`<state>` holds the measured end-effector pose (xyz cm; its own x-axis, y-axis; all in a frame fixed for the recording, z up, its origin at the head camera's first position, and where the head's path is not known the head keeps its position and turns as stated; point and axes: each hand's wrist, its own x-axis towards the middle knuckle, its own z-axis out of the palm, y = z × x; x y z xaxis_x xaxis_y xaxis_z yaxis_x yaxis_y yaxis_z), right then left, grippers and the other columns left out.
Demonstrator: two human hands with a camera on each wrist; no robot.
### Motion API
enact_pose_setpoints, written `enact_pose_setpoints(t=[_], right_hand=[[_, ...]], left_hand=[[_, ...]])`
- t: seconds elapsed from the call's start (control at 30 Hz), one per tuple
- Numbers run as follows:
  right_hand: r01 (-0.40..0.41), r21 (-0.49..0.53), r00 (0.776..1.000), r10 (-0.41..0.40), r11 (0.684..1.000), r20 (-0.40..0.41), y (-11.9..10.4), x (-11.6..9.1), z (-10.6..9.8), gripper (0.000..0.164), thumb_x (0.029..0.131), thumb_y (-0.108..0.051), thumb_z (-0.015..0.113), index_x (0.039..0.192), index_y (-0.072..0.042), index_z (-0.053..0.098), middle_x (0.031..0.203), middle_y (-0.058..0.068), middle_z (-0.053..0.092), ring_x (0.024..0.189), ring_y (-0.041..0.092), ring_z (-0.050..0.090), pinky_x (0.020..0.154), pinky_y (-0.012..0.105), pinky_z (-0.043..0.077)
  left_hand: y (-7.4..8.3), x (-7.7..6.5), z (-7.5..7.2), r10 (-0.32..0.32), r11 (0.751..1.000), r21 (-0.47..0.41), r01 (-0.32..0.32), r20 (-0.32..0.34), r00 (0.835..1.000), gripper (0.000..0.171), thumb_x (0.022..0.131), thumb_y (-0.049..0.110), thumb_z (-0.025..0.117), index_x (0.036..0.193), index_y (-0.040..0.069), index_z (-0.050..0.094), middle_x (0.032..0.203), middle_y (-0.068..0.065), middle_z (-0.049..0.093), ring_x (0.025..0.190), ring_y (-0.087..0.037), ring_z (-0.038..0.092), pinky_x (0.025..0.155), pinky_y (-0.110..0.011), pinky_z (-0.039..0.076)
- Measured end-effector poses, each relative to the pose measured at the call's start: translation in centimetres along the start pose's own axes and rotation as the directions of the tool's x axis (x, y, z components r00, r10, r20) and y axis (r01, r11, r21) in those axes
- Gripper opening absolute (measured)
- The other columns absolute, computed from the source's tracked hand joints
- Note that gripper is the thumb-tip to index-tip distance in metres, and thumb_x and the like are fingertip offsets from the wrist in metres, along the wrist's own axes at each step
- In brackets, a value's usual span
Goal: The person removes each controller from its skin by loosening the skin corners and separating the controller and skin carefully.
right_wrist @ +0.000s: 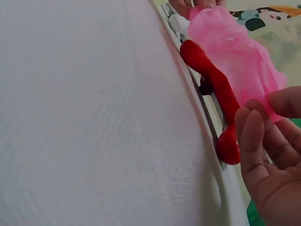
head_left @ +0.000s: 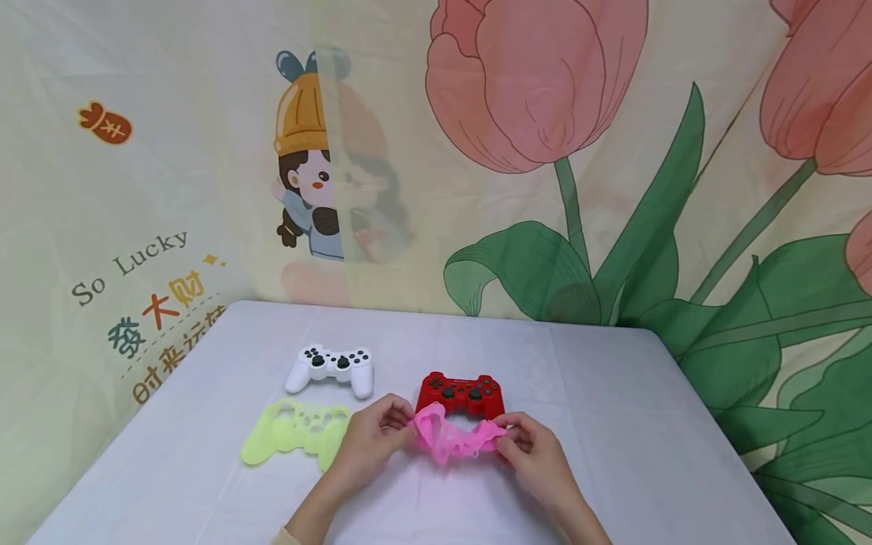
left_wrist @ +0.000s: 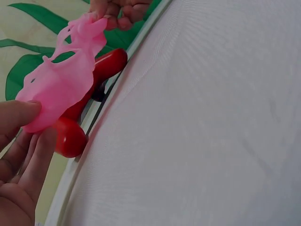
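Note:
A pink silicone controller cover (head_left: 450,439) is held up between both hands, just in front of a red game controller (head_left: 459,390) that lies on the table. My left hand (head_left: 376,439) pinches the cover's left end between thumb and fingers. At the other end, my right hand (head_left: 534,458) pinches it the same way. Soft and creased, the cover (left_wrist: 61,84) has several cut-out holes in the left wrist view. Part of the red controller (right_wrist: 216,87) shows behind the cover in the right wrist view, and nothing grips it.
A white game controller (head_left: 331,367) lies at the back left of the table (head_left: 613,424). In front of it is a flat yellow-green silicone cover (head_left: 286,435), partly hidden by my left hand. A printed cloth (head_left: 409,151) hangs behind the table.

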<state>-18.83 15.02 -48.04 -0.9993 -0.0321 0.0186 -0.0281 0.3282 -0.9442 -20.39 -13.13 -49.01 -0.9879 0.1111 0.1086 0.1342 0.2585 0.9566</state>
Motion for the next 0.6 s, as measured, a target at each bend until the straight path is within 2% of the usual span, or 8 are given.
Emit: enact_pose_setpoints(t=[0.13,0.23,0.4,0.5,0.6], right_hand=[[0.032,0.018,0.997,-0.031,0.999,-0.076,-0.32,-0.1,0.05,0.022,0.094,0.0,0.076,0.112,-0.014,0.08,0.094,0.003,0.075,0.084,0.015,0.069,0.076,0.022,0.059],[0.031,0.027,0.995,-0.028,0.999,-0.098,-0.5,-0.11,0.09,0.024,0.095,-0.004,0.077,0.116,-0.015,0.081,0.107,0.002,0.077,0.093,0.014,0.069,0.081,0.021,0.059],[0.019,0.088,0.996,-0.01,0.996,-0.094,-0.56,0.05,0.14,0.038,0.094,0.0,0.077,0.13,-0.01,0.069,0.1,0.007,0.077,0.089,0.02,0.073,0.082,0.021,0.06],[-0.009,0.126,0.994,0.022,0.992,-0.103,-0.56,0.12,0.23,0.034,0.093,-0.002,0.079,0.124,-0.005,0.064,0.094,0.009,0.075,0.085,0.02,0.075,0.081,0.022,0.061],[-0.039,0.141,0.991,0.056,0.989,-0.12,-0.6,0.04,0.28,0.024,0.093,-0.006,0.081,0.113,-0.002,0.067,0.094,0.009,0.075,0.084,0.018,0.075,0.079,0.022,0.061]], left_hand=[[0.11,0.06,-0.06,-0.009,0.999,-0.043,0.006,-0.063,0.998,0.02,0.089,0.006,0.082,0.105,0.016,0.076,0.096,-0.003,0.072,0.09,-0.017,0.069,0.083,-0.024,0.059],[0.06,0.1,-0.13,0.005,0.998,-0.058,-0.012,-0.104,0.995,0.02,0.089,0.011,0.085,0.106,0.019,0.079,0.095,-0.002,0.074,0.089,-0.017,0.071,0.083,-0.023,0.059],[-0.12,0.24,-0.2,0.024,0.998,-0.061,-0.033,-0.142,0.99,0.022,0.09,0.018,0.087,0.111,0.021,0.082,0.096,0.0,0.076,0.09,-0.015,0.072,0.084,-0.023,0.06],[-0.14,0.32,-0.2,0.005,0.998,-0.062,-0.016,-0.167,0.986,0.025,0.09,0.014,0.086,0.114,0.017,0.078,0.096,-0.002,0.075,0.09,-0.015,0.072,0.083,-0.024,0.06],[-0.08,0.4,-0.21,-0.011,0.997,-0.073,-0.003,-0.188,0.982,0.025,0.089,0.007,0.085,0.11,0.011,0.071,0.096,-0.004,0.073,0.09,-0.016,0.071,0.081,-0.024,0.06]])
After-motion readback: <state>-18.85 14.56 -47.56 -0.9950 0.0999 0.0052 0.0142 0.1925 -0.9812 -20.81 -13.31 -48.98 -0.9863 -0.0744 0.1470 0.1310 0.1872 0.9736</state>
